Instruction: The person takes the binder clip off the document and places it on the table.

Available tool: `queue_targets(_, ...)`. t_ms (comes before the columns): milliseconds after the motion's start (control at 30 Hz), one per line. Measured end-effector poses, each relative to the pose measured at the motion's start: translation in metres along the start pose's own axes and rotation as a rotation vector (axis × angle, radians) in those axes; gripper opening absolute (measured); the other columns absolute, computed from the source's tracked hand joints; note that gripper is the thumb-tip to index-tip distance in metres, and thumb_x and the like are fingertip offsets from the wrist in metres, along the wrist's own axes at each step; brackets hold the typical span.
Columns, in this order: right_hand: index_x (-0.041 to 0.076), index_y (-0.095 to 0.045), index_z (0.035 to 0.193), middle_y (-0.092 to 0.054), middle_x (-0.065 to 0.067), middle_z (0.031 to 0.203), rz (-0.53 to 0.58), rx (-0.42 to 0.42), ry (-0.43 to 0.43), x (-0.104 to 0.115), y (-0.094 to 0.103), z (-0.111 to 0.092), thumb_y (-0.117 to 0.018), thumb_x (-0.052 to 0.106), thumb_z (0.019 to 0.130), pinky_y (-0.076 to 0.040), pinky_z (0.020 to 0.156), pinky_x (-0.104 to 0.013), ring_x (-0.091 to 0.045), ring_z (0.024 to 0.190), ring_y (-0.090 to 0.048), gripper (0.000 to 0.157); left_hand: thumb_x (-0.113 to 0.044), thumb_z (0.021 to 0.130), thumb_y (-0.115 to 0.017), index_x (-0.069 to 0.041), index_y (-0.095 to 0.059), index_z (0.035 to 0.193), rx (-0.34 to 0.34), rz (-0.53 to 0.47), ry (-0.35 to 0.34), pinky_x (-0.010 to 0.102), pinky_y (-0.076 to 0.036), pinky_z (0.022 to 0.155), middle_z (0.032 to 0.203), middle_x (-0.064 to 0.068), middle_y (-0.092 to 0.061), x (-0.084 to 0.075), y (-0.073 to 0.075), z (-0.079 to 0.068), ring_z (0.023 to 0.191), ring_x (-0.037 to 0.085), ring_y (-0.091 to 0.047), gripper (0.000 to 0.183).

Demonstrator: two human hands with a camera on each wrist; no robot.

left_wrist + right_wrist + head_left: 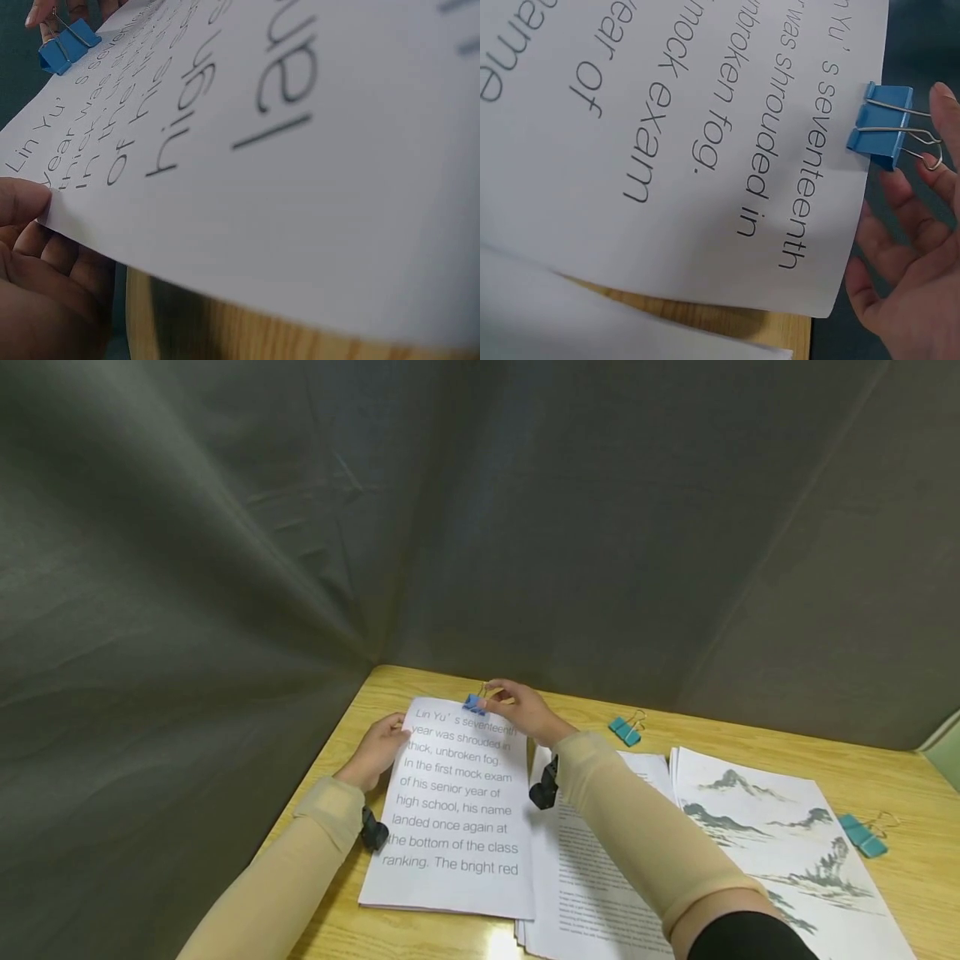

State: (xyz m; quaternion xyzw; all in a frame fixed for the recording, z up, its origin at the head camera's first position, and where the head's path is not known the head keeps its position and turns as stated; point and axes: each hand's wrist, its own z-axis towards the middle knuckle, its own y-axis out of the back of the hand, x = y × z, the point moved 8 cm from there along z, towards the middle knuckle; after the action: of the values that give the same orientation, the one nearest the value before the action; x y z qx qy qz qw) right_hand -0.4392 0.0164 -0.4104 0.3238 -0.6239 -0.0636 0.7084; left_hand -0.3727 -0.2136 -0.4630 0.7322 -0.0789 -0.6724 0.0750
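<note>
A stack of printed paper [457, 810] with large text tilts up slightly at its top. My left hand [377, 750] pinches its left edge near the upper corner, the thumb [22, 201] on the printed face and the other fingers underneath. A blue binder clip [883, 126] sits over the middle of the top edge, its wire handles standing out beyond the paper. My right hand [522, 708] holds the clip by these handles between thumb and fingers. In the left wrist view the same blue clip [69, 46] shows at the far edge, the right fingertips behind it.
Right of the stack lie sheets of small print [600, 877], partly under the right forearm, and sheets with a mountain ink painting [780, 827]. One teal binder clip [625, 731] lies behind them, another teal clip [864, 835] at the painting's right edge. A dark curtain [562, 527] borders the wooden table [420, 681].
</note>
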Motion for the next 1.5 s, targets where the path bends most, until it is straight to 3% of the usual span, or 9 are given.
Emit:
queue_targets(100,0.005,-0.055,0.147,-0.061,-0.017,0.131,0.048,-0.037,0.006,0.000,0.002,0.000,-0.068,0.028,0.103,-0.045,0.098,-0.046,-0.033,0.123,-0.055,0.051,-0.008,0.111,-0.040,-0.002,-0.056,0.139,0.000,0.003,0.004,0.036,-0.051,0.083,0.116,0.018,-0.070,0.001,0.002,-0.001,0.088,0.022,-0.069,0.033)
queue_targets(300,-0.004,-0.046,0.148,-0.056,-0.023,0.134,0.381,-0.092,0.019,-0.006,0.009,0.004,-0.062,0.018,0.106,-0.046,0.107,-0.046,-0.046,0.126,-0.056,0.050,-0.008,0.111,-0.040,-0.002,-0.055,0.141,-0.003,0.010,0.016,0.039,-0.051,0.087,0.116,0.018,-0.070,0.002,0.005,-0.004,0.090,0.023,-0.069,0.034)
queue_targets(367,-0.005,-0.045,0.148,-0.056,-0.024,0.133,0.424,-0.102,0.017,-0.008,0.011,0.003,-0.061,0.017,0.107,-0.047,0.107,-0.046,-0.048,0.125,-0.056,0.049,-0.008,0.111,-0.040,-0.002,-0.054,0.141,0.000,0.014,0.012,0.039,-0.051,0.087,0.117,0.019,-0.070,0.001,0.006,-0.005,0.090,0.023,-0.069,0.034)
queue_targets(767,-0.005,-0.046,0.147,-0.057,-0.025,0.133,0.374,-0.182,-0.094,-0.035,0.030,0.000,-0.063,0.024,0.105,-0.045,0.108,-0.050,-0.045,0.123,-0.058,0.053,-0.009,0.111,-0.040,-0.002,-0.055,0.139,-0.013,0.030,0.017,0.040,-0.050,0.088,0.116,0.018,-0.069,0.001,0.011,-0.006,0.089,0.023,-0.068,0.032)
queue_targets(1033,-0.001,-0.041,0.153,-0.056,-0.023,0.135,0.339,-0.255,-0.253,-0.059,0.037,-0.006,-0.064,0.040,0.103,-0.045,0.106,-0.047,-0.038,0.122,-0.060,0.068,-0.008,0.111,-0.040,-0.001,-0.056,0.137,-0.014,0.016,0.016,0.039,-0.050,0.087,0.115,0.018,-0.070,0.001,0.012,-0.007,0.087,0.021,-0.068,0.031)
queue_targets(1233,-0.001,-0.039,0.154,-0.056,-0.023,0.137,0.310,-0.255,-0.316,-0.068,0.035,-0.010,-0.064,0.037,0.103,-0.047,0.098,-0.044,-0.036,0.121,-0.060,0.068,-0.008,0.111,-0.040,-0.001,-0.056,0.136,-0.014,0.015,0.016,0.040,-0.050,0.088,0.114,0.018,-0.070,0.001,0.010,-0.009,0.086,0.022,-0.068,0.031)
queue_targets(1500,0.000,-0.036,0.156,-0.058,-0.023,0.131,0.309,-0.228,-0.372,-0.078,0.032,-0.015,-0.065,0.034,0.103,-0.047,0.102,-0.044,-0.031,0.113,-0.059,0.069,-0.008,0.111,-0.040,0.000,-0.057,0.134,-0.011,0.009,0.016,0.039,-0.049,0.087,0.114,0.018,-0.070,-0.001,0.008,-0.010,0.086,0.021,-0.068,0.030)
